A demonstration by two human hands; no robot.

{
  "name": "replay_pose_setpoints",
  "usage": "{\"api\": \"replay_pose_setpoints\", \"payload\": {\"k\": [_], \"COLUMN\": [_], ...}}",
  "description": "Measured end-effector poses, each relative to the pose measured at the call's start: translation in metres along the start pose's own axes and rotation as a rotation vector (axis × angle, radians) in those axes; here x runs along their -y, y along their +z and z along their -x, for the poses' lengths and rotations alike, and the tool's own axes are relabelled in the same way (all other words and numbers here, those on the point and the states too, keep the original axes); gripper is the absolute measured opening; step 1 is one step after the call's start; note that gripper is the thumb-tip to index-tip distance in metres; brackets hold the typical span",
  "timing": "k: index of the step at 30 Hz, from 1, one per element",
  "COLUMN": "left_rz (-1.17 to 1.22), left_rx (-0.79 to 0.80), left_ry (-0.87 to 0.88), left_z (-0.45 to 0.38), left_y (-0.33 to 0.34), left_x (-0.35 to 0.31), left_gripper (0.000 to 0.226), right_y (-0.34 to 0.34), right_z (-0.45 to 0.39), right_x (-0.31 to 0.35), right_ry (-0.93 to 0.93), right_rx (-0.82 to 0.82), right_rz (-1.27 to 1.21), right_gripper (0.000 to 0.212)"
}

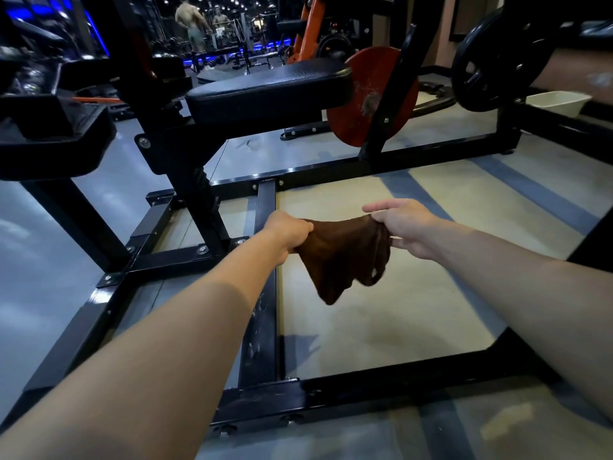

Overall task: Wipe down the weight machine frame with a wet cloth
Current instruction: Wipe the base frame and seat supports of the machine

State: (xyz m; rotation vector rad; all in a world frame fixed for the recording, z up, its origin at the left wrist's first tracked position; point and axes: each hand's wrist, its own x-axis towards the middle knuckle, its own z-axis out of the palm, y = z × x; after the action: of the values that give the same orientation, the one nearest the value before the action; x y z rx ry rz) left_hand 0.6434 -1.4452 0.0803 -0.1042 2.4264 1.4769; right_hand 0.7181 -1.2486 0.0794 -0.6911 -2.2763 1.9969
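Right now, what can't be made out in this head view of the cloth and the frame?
- Left hand fingers: curled under, hidden by the hand's own back and the brown cloth.
- Whether the cloth is wet: not visible.
- Black frame centre bar: partly covered by the left forearm.
- White tub: contents hidden by its rim.
- Right hand: fingertips pinching the cloth are hidden by its folds.

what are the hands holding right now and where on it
Both hands hold the brown cloth: the left hand grips its left end in a fist, the right hand pinches its right edge. The rest hangs between them.

A gym: black padded bench (268, 91); red weight plate (371, 94); steel machine frame (331, 171); mirrored wall of racks beyond.
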Motion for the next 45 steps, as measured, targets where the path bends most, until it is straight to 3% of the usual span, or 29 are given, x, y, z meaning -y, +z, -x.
{"api": "replay_pose_setpoints", "payload": {"k": [4, 8, 11, 13, 15, 17, 18, 21, 24, 27, 32, 34, 36, 40, 43, 45], "left_rz": [-0.046, 0.108, 0.123, 0.102, 0.034, -0.196, -0.310, -0.466, -0.552, -0.458, -0.020, 0.180, 0.312, 0.314, 0.253, 0.351], "left_rx": [-0.104, -0.060, -0.036, 0.046, 0.218, 0.329, 0.340, 0.252, 0.088, 0.080, 0.241, 0.229, 0.256, 0.286, 0.178, 0.224], "left_ry": [0.049, 0.053, 0.054, 0.044, 0.038, 0.063, 0.102, 0.254, 0.371, 0.348, 0.214, 0.159, 0.125, 0.072, 0.020, -0.061], "left_z": [-0.004, -0.008, -0.004, 0.000, 0.003, 0.006, 0.009, 0.007, 0.000, -0.003, 0.007, 0.009, 0.008, 0.008, 0.004, 0.006], "left_y": [0.002, 0.001, 0.001, 0.000, -0.003, -0.004, -0.003, 0.001, -0.001, -0.009, -0.018, -0.016, -0.013, -0.013, -0.015, -0.017], "left_x": [0.000, -0.001, -0.001, -0.002, -0.001, 0.002, 0.003, 0.009, 0.015, 0.017, 0.007, 0.001, -0.003, -0.003, 0.001, -0.001], "left_gripper": [0.012, 0.025, 0.016, 0.011, 0.039, 0.064, 0.065, 0.043, 0.016, 0.008, 0.026, 0.023, 0.025, 0.041, 0.047, 0.037], "right_y": [0.001, 0.001, 0.006, 0.009, 0.011, 0.012, 0.012, 0.012, 0.009, 0.003, -0.002, 0.000, 0.002, 0.001, 0.003, 0.008], "right_z": [-0.004, 0.001, 0.006, 0.006, 0.005, 0.004, 0.004, 0.002, -0.004, -0.002, 0.012, 0.014, 0.014, 0.014, 0.012, 0.010], "right_x": [0.001, -0.002, -0.001, 0.001, 0.000, -0.002, -0.003, -0.007, -0.012, -0.010, 0.008, 0.014, 0.018, 0.013, 0.007, 0.007], "right_ry": [-0.069, -0.085, -0.062, -0.077, -0.129, -0.193, -0.216, -0.282, -0.306, -0.301, -0.218, -0.177, -0.117, 0.008, 0.014, -0.007], "right_rx": [0.103, 0.230, 0.320, 0.345, 0.296, 0.218, 0.200, 0.153, 0.079, 0.001, -0.006, 0.014, 0.142, 0.388, 0.320, 0.191], "right_rz": [0.082, 0.413, 0.451, 0.475, 0.547, 0.599, 0.604, 0.621, 0.640, 0.661, 0.415, 0.257, 0.073, 0.002, -0.009, -0.053], "right_gripper": [0.034, 0.050, 0.051, 0.059, 0.061, 0.055, 0.048, 0.018, 0.003, 0.015, 0.040, 0.036, 0.033, 0.018, 0.021, 0.018]}}
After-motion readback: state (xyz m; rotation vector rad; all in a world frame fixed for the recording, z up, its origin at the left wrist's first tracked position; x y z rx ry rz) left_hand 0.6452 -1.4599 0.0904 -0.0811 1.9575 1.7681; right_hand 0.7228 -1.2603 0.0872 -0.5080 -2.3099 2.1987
